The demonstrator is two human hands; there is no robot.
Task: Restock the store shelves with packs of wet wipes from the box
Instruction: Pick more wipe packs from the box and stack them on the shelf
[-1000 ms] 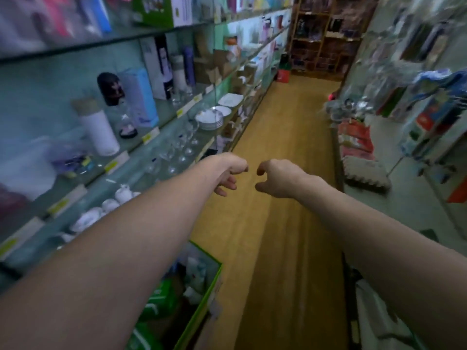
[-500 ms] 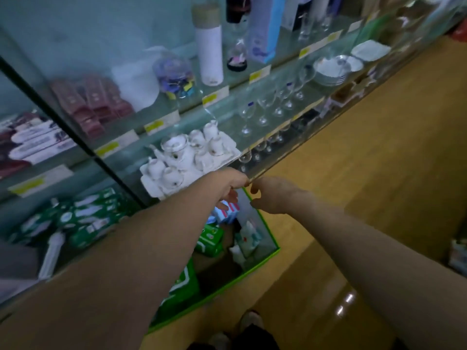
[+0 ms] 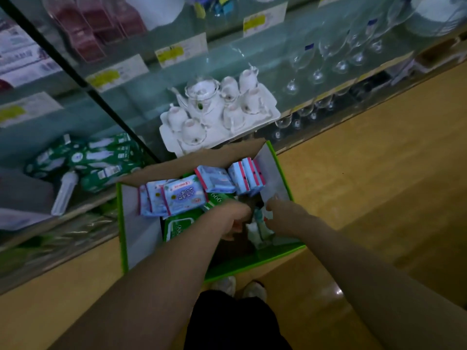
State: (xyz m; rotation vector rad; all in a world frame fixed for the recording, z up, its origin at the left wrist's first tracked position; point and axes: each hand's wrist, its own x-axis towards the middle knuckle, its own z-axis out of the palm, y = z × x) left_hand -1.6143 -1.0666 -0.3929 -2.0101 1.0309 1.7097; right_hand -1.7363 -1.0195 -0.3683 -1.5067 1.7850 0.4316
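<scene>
Hovering over the box [image 3: 274,170], my left hand [image 3: 233,218] is curling loosely, empty; my right hand [image 3: 285,215] is dipping among pale packs [image 3: 255,231] (grip unclear).

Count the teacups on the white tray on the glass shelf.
6 teacups, all on the tray: two left of the teapot and four clustered to its right. The picture is blurry, so another could be hidden behind the teapot.
</scene>
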